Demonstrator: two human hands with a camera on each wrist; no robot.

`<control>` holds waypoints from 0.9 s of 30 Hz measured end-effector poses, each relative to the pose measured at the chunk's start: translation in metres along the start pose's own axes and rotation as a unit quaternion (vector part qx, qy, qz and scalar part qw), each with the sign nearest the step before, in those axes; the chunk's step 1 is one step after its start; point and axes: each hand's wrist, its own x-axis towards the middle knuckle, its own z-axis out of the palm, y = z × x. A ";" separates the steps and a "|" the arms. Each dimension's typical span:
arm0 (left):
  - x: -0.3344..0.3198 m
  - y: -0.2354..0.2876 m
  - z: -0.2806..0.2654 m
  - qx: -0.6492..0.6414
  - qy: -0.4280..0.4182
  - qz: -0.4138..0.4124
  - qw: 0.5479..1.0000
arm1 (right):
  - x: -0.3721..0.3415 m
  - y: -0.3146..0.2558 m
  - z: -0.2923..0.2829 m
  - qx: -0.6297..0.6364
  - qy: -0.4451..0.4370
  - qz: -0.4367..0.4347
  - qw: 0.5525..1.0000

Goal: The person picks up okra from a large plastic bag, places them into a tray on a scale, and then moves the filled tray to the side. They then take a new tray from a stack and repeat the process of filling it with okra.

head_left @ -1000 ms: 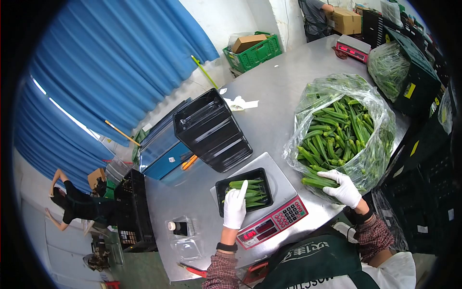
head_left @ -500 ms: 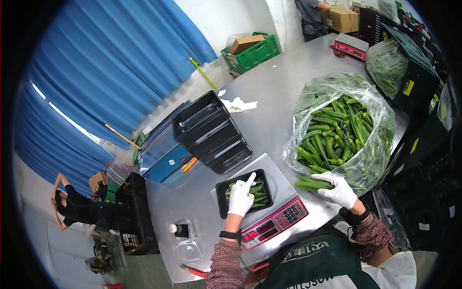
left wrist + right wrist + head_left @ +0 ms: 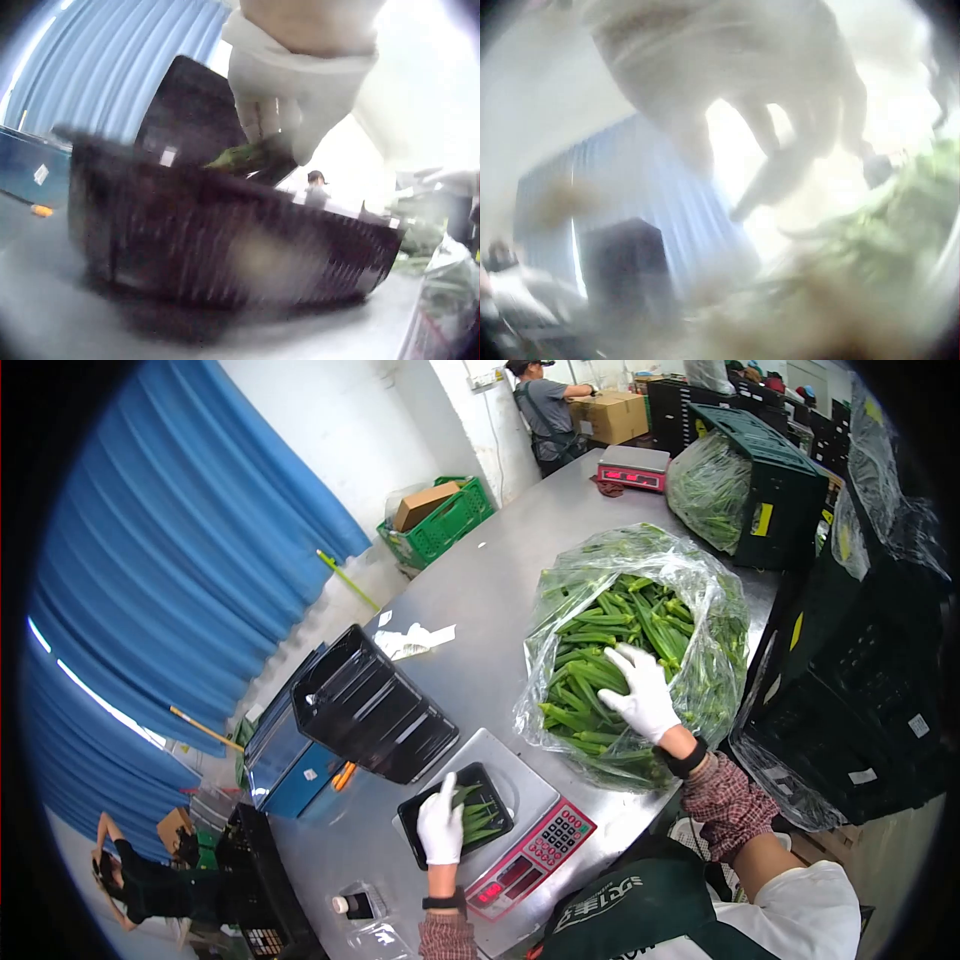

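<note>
My left hand (image 3: 440,826), in a white glove, reaches into a black tray (image 3: 409,839) on the scale's plate. Its fingers and thumb close on okra (image 3: 251,156) at the tray's rim in the left wrist view. More okra pods (image 3: 484,821) lie beside the hand inside the tray. The gloved right hand (image 3: 643,695) is over a large clear plastic bag (image 3: 540,660) full of okra (image 3: 600,622). Its fingers are spread across the pods, with the thumb apart. The right wrist view is hazy; there the hand (image 3: 780,90) hangs beside the green pods.
The red-fronted scale (image 3: 530,857) stands on a metal table (image 3: 480,650). Stacked black trays (image 3: 375,705) lean beyond it. A small bottle (image 3: 352,905) stands at the near left. Farther back are another scale (image 3: 633,468) and a dark crate (image 3: 780,500) with bagged okra. A person (image 3: 546,415) works at the back.
The right hand has left the okra it held at the bag's near edge and moved onto the pile inside. The left hand stays at the tray. The head view has turned right.
</note>
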 end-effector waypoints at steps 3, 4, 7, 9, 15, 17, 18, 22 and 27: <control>0.004 0.031 -0.029 -0.190 0.118 -0.125 0.967 | 0.001 -0.034 -0.029 0.019 -0.074 -0.065 0.995; 0.007 0.063 -0.046 -0.289 0.139 -0.179 0.930 | -0.010 -0.045 -0.031 0.089 -0.140 -0.086 0.982; 0.018 0.143 -0.054 -0.459 0.123 -0.213 0.853 | -0.044 -0.087 -0.035 0.331 -0.289 -0.100 0.893; 0.020 0.188 -0.037 -0.540 0.077 -0.200 0.814 | -0.059 -0.097 -0.044 0.448 -0.366 0.011 0.816; 0.026 0.223 0.037 -0.559 -0.087 -0.046 0.823 | -0.101 -0.020 -0.133 0.286 -0.400 0.265 0.830; 0.030 0.208 0.058 -0.473 -0.114 -0.012 0.874 | -0.140 0.031 -0.169 0.143 -0.432 0.221 0.862; 0.031 0.200 0.067 -0.519 -0.142 -0.064 0.840 | -0.156 0.050 -0.190 0.024 -0.473 0.186 0.861; 0.036 0.185 0.091 -0.557 -0.182 -0.151 0.796 | -0.143 0.093 -0.200 -0.206 -0.432 0.091 0.873; 0.039 0.197 0.092 -0.572 -0.253 -0.146 0.766 | 0.028 0.065 -0.096 -0.093 -0.237 -0.126 0.959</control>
